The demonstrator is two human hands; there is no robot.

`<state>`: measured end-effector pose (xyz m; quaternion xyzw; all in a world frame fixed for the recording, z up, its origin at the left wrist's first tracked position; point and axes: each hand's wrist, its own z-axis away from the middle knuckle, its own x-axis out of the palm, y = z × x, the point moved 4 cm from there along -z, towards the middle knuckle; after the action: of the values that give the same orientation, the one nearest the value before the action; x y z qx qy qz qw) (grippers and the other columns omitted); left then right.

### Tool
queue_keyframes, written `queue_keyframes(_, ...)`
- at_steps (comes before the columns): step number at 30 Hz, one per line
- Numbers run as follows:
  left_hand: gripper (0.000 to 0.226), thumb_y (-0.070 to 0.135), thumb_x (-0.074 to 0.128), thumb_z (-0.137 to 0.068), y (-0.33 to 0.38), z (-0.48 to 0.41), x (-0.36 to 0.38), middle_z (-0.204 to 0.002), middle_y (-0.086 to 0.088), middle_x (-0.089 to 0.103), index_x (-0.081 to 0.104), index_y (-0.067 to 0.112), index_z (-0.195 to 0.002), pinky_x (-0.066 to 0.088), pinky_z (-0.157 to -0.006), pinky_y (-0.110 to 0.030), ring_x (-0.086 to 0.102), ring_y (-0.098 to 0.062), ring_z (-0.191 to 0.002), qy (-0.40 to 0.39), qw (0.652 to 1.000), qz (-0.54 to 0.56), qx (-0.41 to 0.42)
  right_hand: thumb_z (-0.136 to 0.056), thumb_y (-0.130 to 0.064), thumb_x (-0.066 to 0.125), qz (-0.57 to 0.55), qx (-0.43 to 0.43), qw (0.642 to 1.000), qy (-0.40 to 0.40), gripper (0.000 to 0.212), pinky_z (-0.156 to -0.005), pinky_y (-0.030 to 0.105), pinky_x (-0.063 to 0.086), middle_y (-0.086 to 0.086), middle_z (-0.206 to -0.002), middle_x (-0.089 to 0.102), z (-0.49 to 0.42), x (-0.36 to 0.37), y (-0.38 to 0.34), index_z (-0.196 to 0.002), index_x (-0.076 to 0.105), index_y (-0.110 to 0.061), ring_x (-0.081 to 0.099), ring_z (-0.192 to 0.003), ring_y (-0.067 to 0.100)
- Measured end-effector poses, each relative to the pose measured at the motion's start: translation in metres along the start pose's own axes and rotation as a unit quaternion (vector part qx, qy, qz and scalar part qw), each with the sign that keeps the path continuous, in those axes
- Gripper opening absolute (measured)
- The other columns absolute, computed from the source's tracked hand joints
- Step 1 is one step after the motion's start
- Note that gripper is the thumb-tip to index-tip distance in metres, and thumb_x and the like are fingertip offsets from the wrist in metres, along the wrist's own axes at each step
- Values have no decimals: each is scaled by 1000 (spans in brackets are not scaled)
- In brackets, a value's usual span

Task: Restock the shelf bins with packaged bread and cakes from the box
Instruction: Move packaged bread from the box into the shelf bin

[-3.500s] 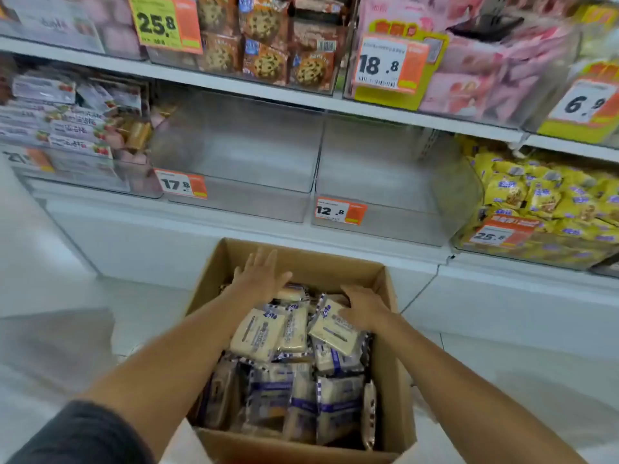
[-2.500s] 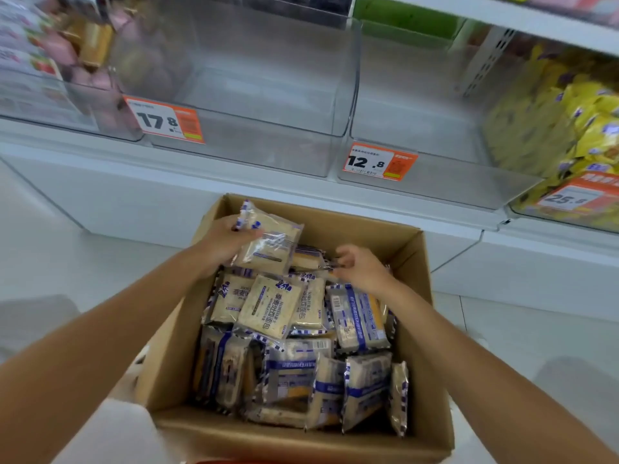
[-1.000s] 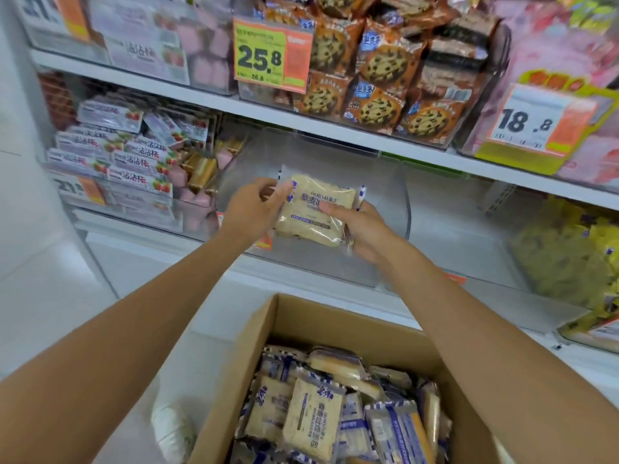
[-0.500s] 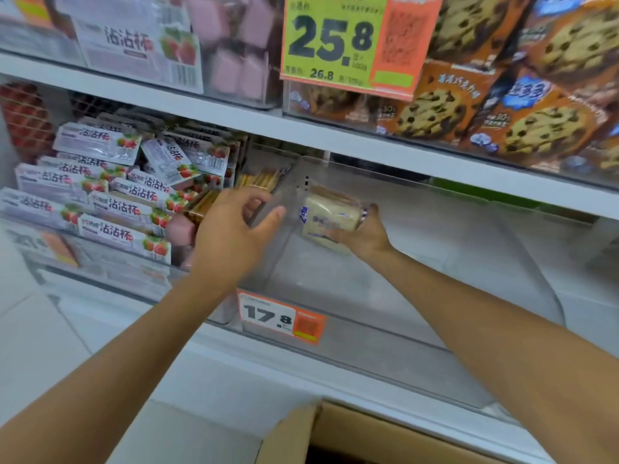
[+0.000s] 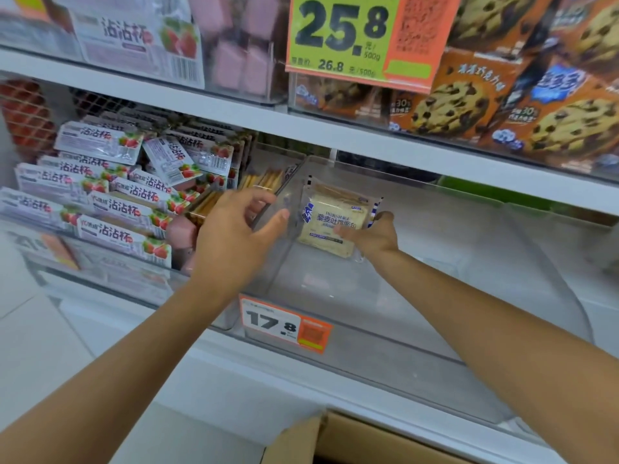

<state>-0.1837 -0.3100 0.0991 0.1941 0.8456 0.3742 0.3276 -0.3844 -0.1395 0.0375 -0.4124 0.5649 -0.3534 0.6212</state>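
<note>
Only the head view here. A second ago both hands had the bread packet (image 5: 331, 226) out in front of the shelf. Now it's inside the clear bin (image 5: 385, 349), the one with the 17.8 price tag (image 5: 284, 324), back near the left wall. So the first packet is basically delivered, and I'd say it just needs setting down. It's tilted, face toward the camera, and I can't tell if its bottom edge is on the bin floor yet.

The right hand (image 5: 371, 237) is doing all the work. It pinches the packet's lower right edge, thumb on the front, fingers hidden behind.

The left hand (image 5: 231, 236) has let go and holds nothing. Its fingers are loosely curled with the thumb sticking out at the bin's left wall, though whether it touches the wall is hard to say.

The box (image 5: 335, 440) only peeks in at the bottom, contents out of sight. The bin looks otherwise bare, so there are probably plenty of trips left.
</note>
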Motion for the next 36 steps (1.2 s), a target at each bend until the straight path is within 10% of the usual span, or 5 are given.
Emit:
queue_keyframes(5, 20, 37, 67, -87, 0, 0, -1, -99, 2, 58, 64, 29, -105, 43, -70, -22, 55, -11, -83, 3, 1000, -2, 1, -69, -33, 86, 116, -201, 966, 109, 110, -112, 36, 30, 9, -154, 20, 25, -10, -9, -152, 16, -17, 24, -142, 25)
queue_keyframes(9, 18, 36, 67, -87, 1, 0, -1, -100, 2, 57, 63, 31, -104, 45, -70, -21, 55, -11, -84, 5, 1000, 0, 3, -66, -45, 84, 403, -456, 792, 47, 101, -115, 57, 17, 16, -153, 27, 29, -1, -17, -149, 31, -21, 22, -143, 35)
queue_keyframes(12, 18, 36, 67, -87, 1, 1, -1, -101, 4, 56, 62, 33, -104, 44, -71, -16, 54, -6, -86, 7, 1000, -4, 8, -70, -34, 83, 498, -465, 732, 3, 87, -114, 60, 11, 18, -150, 31, 13, 6, -11, -145, 42, -20, 23, -141, 39)
queue_keyframes(21, 25, 37, 69, -87, -1, -1, -1, -100, 4, 55, 65, 27, -110, 43, -71, -16, 53, -7, -87, 4, 1000, -23, 6, -76, -41, 78, 496, -431, 754, -11, 85, -116, 59, 3, 16, -157, 21, 22, -9, -18, -148, 38, -25, 13, -146, 39)
queue_keyframes(36, 16, 28, 72, -85, 70, 146, 21, -83, 6, 54, 63, 21, -96, 44, -76, -22, 53, -13, -73, -151, 981, -85, -83, -85, -5, 63, 324, -370, 871, -14, 16, -78, 39, 51, 13, -98, 62, 246, -133, 17, -99, 69, -4, 61, -93, 32)
